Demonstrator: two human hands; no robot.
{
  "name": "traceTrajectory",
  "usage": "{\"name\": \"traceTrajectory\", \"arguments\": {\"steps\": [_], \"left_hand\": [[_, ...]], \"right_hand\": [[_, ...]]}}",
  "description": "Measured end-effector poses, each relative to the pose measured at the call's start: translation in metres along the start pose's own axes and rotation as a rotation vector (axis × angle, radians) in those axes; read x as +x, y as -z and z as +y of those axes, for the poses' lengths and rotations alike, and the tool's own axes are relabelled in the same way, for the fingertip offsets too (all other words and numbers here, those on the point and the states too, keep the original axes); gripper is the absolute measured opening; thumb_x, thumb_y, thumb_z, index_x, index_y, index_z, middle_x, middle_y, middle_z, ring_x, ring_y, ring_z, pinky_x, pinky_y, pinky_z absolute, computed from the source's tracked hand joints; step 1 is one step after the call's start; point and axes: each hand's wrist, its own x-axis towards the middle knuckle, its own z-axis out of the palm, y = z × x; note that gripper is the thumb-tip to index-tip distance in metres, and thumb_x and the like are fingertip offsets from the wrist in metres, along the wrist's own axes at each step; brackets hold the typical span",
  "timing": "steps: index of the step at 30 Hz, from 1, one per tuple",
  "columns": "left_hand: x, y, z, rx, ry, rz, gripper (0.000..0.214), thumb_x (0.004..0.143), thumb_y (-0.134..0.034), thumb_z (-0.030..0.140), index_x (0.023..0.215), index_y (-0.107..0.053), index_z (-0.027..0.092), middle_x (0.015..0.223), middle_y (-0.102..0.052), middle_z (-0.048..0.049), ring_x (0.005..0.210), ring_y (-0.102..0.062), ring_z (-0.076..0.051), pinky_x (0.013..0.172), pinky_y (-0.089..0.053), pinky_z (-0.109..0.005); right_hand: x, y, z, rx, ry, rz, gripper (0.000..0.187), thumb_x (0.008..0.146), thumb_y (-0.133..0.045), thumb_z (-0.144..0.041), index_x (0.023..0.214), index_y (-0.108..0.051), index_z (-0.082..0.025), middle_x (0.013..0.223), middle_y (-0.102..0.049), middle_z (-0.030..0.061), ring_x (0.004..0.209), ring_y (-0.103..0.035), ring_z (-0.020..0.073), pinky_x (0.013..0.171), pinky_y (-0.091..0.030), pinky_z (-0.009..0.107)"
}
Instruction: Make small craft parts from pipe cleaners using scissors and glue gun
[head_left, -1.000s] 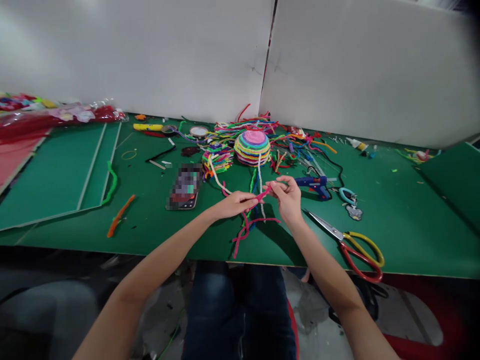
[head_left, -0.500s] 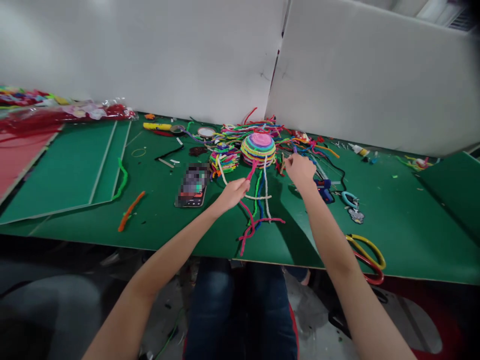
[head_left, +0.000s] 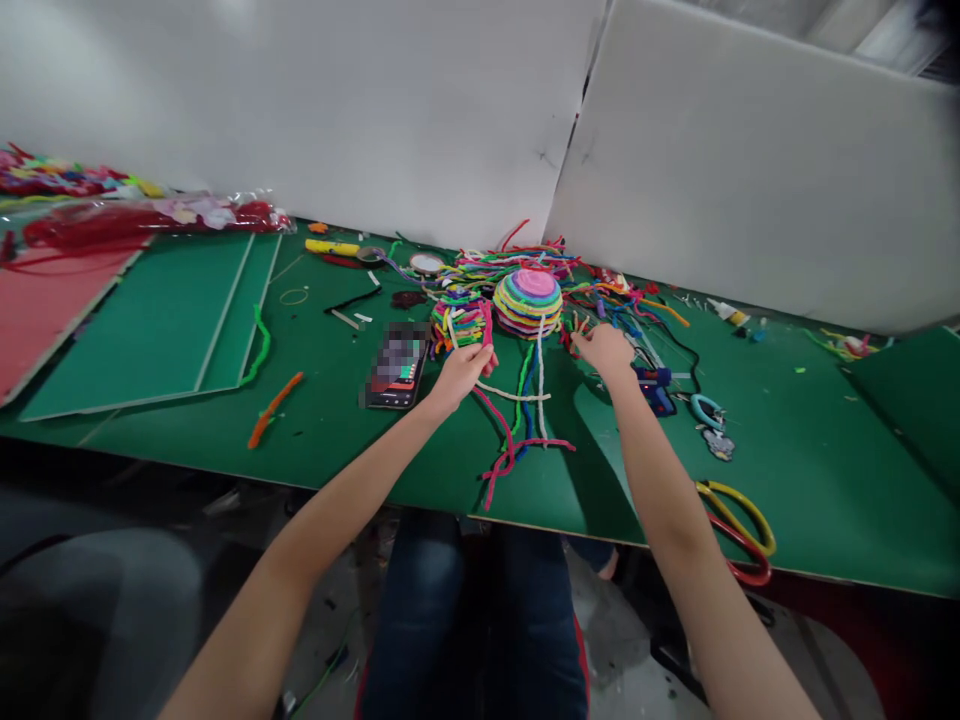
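My left hand (head_left: 466, 374) is closed around pink pipe cleaners (head_left: 487, 325), their folded ends standing up out of the fist. Right behind it lies a bundle of short multicoloured pipe cleaners (head_left: 459, 325). A striped dome of coiled pipe cleaners (head_left: 528, 302), pink on top, sits between my hands; a white strand (head_left: 541, 390), green and blue ones hang toward me. To its right, my right hand (head_left: 606, 350) has its fingertips drawn together at a few short pipe cleaner pieces (head_left: 576, 328). What those fingertips pinch is too small to make out.
A phone (head_left: 397, 368) lies left of my left hand. Beyond my right hand are a blue glue gun (head_left: 655, 390) and teal-handled pliers (head_left: 706, 411). Large yellow and red handles (head_left: 742, 520) overhang the front edge. Green boards (head_left: 165, 320) lie left; white panels (head_left: 360, 110) stand behind.
My left hand has drawn the pink pipe cleaners left, away from the dome's front, and tipped them upright. My right hand has lowered slightly to the short pieces. The view has shifted a little.
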Motion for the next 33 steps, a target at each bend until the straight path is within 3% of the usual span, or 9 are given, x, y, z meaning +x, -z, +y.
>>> {"name": "traceTrajectory", "arguments": {"steps": [4, 8, 10, 14, 18, 21, 24, 28, 33], "left_hand": [[0.0, 0.0, 0.001, -0.023, 0.02, -0.037, 0.031, 0.082, -0.048, 0.04, 0.066, -0.057, 0.015, 0.058, -0.049, 0.001, 0.053, -0.045, -0.008, 0.047, -0.03, -0.02], [0.0, 0.001, 0.0, -0.026, 0.019, -0.081, 0.033, 0.082, -0.047, 0.044, 0.069, -0.057, 0.015, 0.059, -0.048, 0.0011, 0.052, -0.044, -0.008, 0.045, -0.029, -0.019], [-0.001, 0.001, 0.0, -0.025, 0.005, -0.121, 0.033, 0.081, -0.049, 0.045, 0.072, -0.056, 0.015, 0.06, -0.048, 0.0015, 0.051, -0.042, -0.008, 0.044, -0.029, -0.019], [-0.005, -0.004, 0.003, -0.043, -0.031, -0.192, 0.03, 0.083, -0.049, 0.043, 0.07, -0.052, 0.016, 0.059, -0.046, 0.003, 0.047, -0.04, -0.006, 0.042, -0.03, -0.019], [-0.011, -0.007, 0.007, 0.001, -0.044, -0.104, 0.035, 0.09, -0.036, 0.044, 0.07, -0.048, 0.017, 0.052, -0.046, 0.0037, 0.041, -0.04, -0.007, 0.043, -0.031, -0.02], [-0.014, -0.006, 0.009, 0.171, -0.114, 0.05, 0.037, 0.092, -0.03, 0.042, 0.068, -0.044, 0.018, 0.047, -0.043, 0.0043, 0.041, -0.042, -0.009, 0.046, -0.032, -0.022], [-0.015, -0.006, 0.007, 0.445, -0.203, 0.151, 0.039, 0.094, -0.029, 0.04, 0.066, -0.046, 0.018, 0.053, -0.048, 0.0011, 0.05, -0.048, -0.012, 0.051, -0.033, -0.023], [-0.017, -0.011, 0.005, 0.747, -0.216, 0.114, 0.042, 0.095, -0.024, 0.04, 0.075, -0.054, 0.018, 0.059, -0.057, -0.003, 0.058, -0.057, -0.016, 0.054, -0.032, -0.025], [-0.023, -0.015, 0.006, 0.989, -0.215, 0.131, 0.045, 0.095, -0.022, 0.041, 0.089, -0.059, 0.016, 0.065, -0.063, -0.0077, 0.063, -0.063, -0.022, 0.055, -0.034, -0.027]], "right_hand": [[0.003, -0.002, -0.009, 0.003, -0.013, -0.043, 0.041, 0.073, -0.061, -0.038, 0.103, -0.064, -0.01, 0.1, -0.066, 0.0204, 0.097, -0.063, 0.0342, 0.079, -0.049, 0.044], [-0.01, 0.007, -0.012, 0.014, -0.016, 0.052, 0.035, 0.081, -0.052, -0.03, 0.106, -0.062, -0.008, 0.105, -0.064, 0.0233, 0.1, -0.062, 0.0337, 0.08, -0.048, 0.042], [-0.027, 0.007, -0.01, 0.053, 0.047, 0.122, 0.031, 0.085, -0.045, -0.033, 0.099, -0.063, -0.012, 0.099, -0.066, 0.0191, 0.098, -0.063, 0.0309, 0.079, -0.048, 0.04], [-0.072, -0.012, -0.013, 0.426, 0.34, 0.112, 0.02, 0.08, -0.051, -0.035, 0.077, -0.061, -0.018, 0.072, -0.068, 0.007, 0.07, -0.066, 0.021, 0.065, -0.049, 0.03], [-0.113, -0.035, -0.031, 0.898, 0.427, -0.011, 0.019, 0.08, -0.053, -0.039, 0.074, -0.054, -0.021, 0.062, -0.064, 0.0011, 0.052, -0.062, 0.0162, 0.052, -0.048, 0.027], [-0.128, -0.046, -0.046, 1.063, 0.474, -0.098, 0.019, 0.078, -0.056, -0.039, 0.073, -0.051, -0.022, 0.063, -0.064, 0.0002, 0.051, -0.063, 0.0159, 0.05, -0.048, 0.027], [-0.129, -0.052, -0.055, 1.082, 0.492, -0.091, 0.016, 0.079, -0.055, -0.037, 0.073, -0.051, -0.022, 0.064, -0.064, 0.0001, 0.053, -0.064, 0.0164, 0.049, -0.048, 0.027], [-0.122, -0.057, -0.055, 1.01, 0.543, -0.007, 0.004, 0.077, -0.052, -0.025, 0.077, -0.052, -0.021, 0.066, -0.065, 0.0, 0.06, -0.064, 0.0167, 0.061, -0.051, 0.03], [-0.124, -0.064, -0.058, 0.9, 0.573, 0.032, 0.006, 0.076, -0.049, -0.023, 0.076, -0.055, -0.02, 0.07, -0.067, 0.0027, 0.066, -0.064, 0.0184, 0.066, -0.05, 0.032]]}}
